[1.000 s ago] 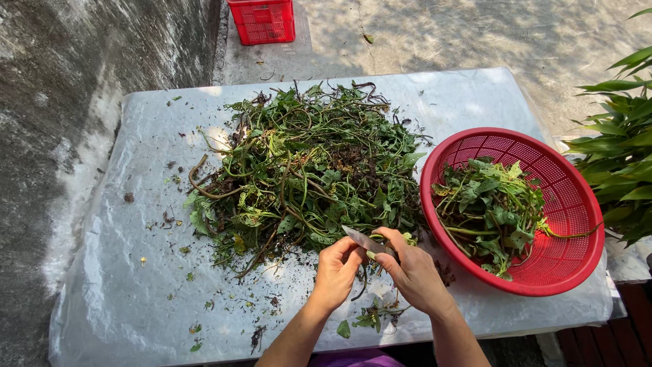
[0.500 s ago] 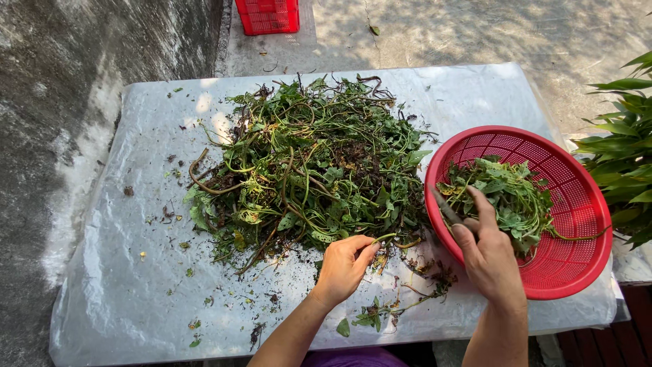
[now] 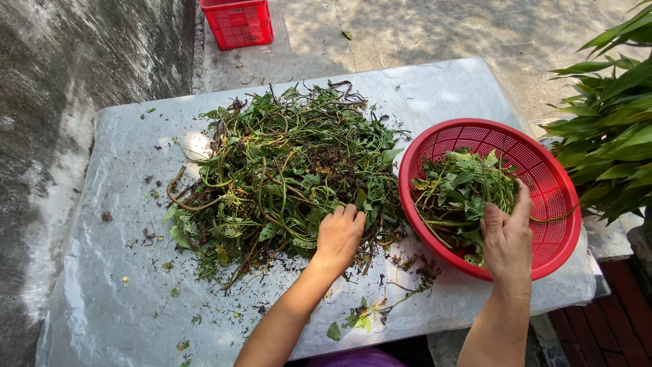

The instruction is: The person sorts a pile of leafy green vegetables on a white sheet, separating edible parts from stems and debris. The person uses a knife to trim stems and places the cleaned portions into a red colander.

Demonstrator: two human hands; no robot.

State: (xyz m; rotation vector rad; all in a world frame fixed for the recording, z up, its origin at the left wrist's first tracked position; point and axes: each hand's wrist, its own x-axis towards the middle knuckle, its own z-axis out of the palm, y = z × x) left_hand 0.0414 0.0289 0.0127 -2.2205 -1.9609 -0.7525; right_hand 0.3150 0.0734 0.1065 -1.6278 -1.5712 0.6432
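Here we hold left hand (image 3: 338,234) fingers curled into the vine pile (image 3: 285,163), right hand (image 3: 507,234) fingers spread over the red basket (image 3: 557,177) greens (image 3: 462,187).

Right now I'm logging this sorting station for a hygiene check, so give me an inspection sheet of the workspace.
Surface: table covered in clear plastic sheet, wrinkled, dusted with soil specks.
Job's things: big pile of leafy stems mid-table; red basket at the right edge, holding picked greens.
Clutter: loose leaf bits and crumbs near the front edge.
Grippers: left hand pressed into the pile's near edge; right hand inside the basket over the greens, whether it grips any I cannot tell.
Cables: nothing seen.
Surroundings: red crate on concrete ground behind; leafy plant at right.
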